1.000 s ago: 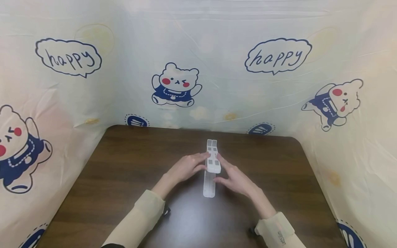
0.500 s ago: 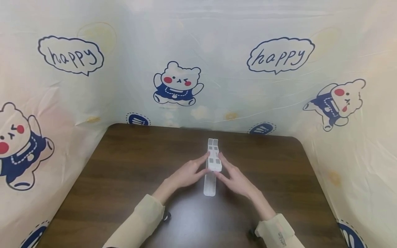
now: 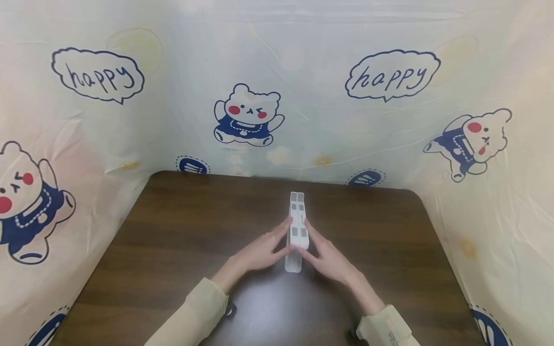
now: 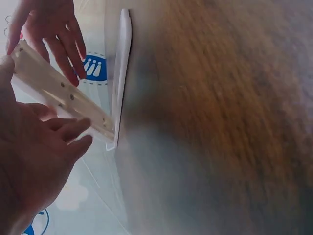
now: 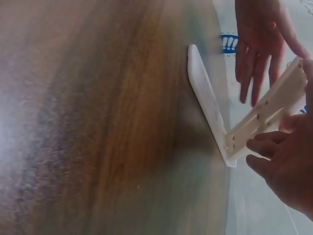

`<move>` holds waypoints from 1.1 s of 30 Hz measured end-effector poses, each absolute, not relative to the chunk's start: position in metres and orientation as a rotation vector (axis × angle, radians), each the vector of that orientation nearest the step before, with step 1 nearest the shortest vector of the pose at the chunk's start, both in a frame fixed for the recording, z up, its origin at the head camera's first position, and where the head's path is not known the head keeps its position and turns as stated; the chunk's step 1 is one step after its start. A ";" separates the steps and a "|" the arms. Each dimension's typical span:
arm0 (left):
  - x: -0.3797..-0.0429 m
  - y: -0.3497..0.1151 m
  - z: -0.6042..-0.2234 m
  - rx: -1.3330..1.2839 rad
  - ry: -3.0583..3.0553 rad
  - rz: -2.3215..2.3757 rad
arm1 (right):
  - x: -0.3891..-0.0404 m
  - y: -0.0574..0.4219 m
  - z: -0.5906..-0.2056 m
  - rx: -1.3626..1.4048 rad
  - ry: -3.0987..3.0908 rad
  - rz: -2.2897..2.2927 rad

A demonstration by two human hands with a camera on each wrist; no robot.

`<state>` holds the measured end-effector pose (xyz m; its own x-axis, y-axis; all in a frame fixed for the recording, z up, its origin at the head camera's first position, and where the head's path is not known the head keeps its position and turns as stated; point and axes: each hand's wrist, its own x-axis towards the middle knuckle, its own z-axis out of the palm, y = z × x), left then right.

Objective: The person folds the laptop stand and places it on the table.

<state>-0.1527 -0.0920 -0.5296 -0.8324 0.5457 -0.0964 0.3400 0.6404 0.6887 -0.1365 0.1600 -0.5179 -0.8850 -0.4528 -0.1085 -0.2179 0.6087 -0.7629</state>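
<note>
A white folding laptop stand [image 3: 298, 238] with grey pads is near the middle of the table. Its lower panel [image 5: 205, 90] lies on the wood, while the upper panel [image 4: 73, 95] slants up from a hinge at the far end. My left hand [image 3: 258, 251] holds the upper panel's left edge, thumb at the near end. From the other side my right hand [image 3: 332, 259] holds the right edge, its thumb meeting the left one at that same end. Several fingers of both hands stretch along the panel's sides.
The dark wooden table [image 3: 173, 230] has rounded far corners. Behind and on both sides hangs a pale curtain [image 3: 303, 120] printed with bears and the word "happy".
The raised panel's near end has come down toward the lower panel. Both hands have moved slightly nearer me with it, and the thumbs have come together at that end.
</note>
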 end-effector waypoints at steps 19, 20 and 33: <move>-0.145 -0.094 -0.551 0.936 2.730 0.632 | -0.125 0.154 -0.548 -0.735 2.759 -0.867; -0.145 -0.094 -0.552 0.951 2.735 0.619 | -0.124 0.154 -0.550 -0.739 2.769 -0.852; -0.143 -0.092 -0.560 0.988 2.775 0.485 | -0.118 0.152 -0.562 -0.788 2.820 -0.687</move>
